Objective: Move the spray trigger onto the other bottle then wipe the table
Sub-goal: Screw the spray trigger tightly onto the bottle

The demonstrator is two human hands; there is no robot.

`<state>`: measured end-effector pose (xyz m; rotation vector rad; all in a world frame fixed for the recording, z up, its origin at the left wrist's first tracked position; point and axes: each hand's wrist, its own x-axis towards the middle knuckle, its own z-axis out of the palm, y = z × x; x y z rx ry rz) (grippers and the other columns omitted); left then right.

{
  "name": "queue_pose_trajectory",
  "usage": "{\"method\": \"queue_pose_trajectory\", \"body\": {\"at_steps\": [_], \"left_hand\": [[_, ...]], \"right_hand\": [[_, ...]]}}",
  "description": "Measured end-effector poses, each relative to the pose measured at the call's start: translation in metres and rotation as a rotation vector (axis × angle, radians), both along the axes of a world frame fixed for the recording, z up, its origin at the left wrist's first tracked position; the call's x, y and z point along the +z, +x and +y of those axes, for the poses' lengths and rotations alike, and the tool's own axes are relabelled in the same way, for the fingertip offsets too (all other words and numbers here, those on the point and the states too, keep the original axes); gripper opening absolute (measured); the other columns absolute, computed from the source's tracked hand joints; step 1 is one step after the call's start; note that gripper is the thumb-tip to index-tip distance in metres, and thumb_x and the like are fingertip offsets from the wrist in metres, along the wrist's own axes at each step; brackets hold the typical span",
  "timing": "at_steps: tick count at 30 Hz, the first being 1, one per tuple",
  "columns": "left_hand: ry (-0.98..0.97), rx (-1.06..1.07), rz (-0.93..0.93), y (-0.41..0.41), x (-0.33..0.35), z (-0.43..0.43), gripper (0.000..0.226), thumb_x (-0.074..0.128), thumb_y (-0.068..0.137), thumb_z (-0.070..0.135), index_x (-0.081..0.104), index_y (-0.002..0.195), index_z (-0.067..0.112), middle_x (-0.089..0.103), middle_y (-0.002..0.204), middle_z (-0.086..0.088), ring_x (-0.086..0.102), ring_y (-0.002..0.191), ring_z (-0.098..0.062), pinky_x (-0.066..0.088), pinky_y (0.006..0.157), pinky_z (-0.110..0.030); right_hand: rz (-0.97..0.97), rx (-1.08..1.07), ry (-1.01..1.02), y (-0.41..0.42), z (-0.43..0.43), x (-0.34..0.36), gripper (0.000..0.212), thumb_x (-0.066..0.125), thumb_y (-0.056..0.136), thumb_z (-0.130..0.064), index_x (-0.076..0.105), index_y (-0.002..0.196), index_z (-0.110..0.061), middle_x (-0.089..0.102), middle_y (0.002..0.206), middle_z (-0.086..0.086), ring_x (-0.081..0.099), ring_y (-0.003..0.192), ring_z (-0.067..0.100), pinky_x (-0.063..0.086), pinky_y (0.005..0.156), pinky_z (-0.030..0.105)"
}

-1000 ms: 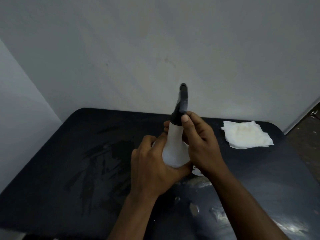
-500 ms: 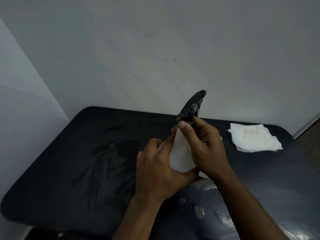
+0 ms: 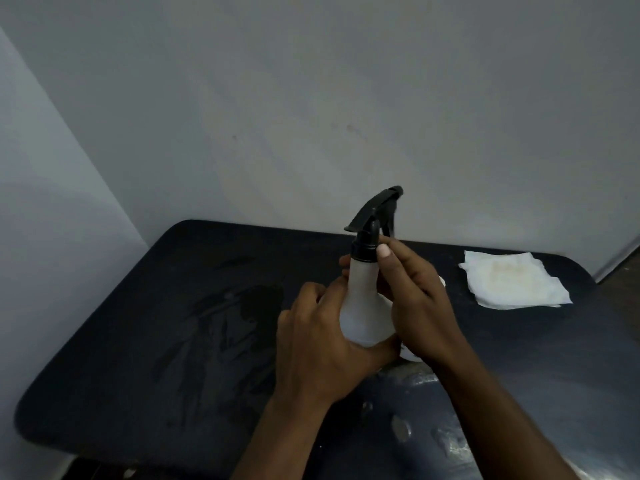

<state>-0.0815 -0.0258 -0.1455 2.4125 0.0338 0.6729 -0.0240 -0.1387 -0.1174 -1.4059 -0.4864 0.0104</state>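
A white plastic bottle stands upright in the middle of the black table. A black spray trigger sits on its neck, its nozzle pointing up and to the right. My left hand wraps around the bottle's lower body. My right hand holds the bottle's neck, with thumb and fingertips on the trigger's black collar. A small white piece, perhaps the other bottle, peeks out behind my right hand; most of it is hidden.
A folded white cloth with a faint yellowish stain lies at the table's back right. Wet smears mark the left half of the tabletop. Pale walls stand close behind and to the left. The table's front edge runs lower left.
The trigger head has turned on the bottle neck, its nozzle swinging from facing away to pointing right. My right fingers shifted on the collar. The left hand kept its hold.
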Motion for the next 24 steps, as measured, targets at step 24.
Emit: {"method": "queue_pose_trajectory", "body": {"at_steps": [24], "left_hand": [[-0.047, -0.01, 0.065, 0.0004, -0.0048, -0.0017, 0.072, 0.064, 0.051, 0.076, 0.048, 0.109, 0.036, 0.052, 0.091, 0.011, 0.054, 0.079, -0.006, 0.055, 0.064, -0.038]], "right_hand": [[-0.022, -0.097, -0.058, -0.0005, 0.0007, -0.0081, 0.018, 0.047, 0.101, -0.025, 0.064, 0.106, -0.022, 0.075, 0.104, 0.005, 0.072, 0.099, 0.018, 0.058, 0.086, 0.034]]}}
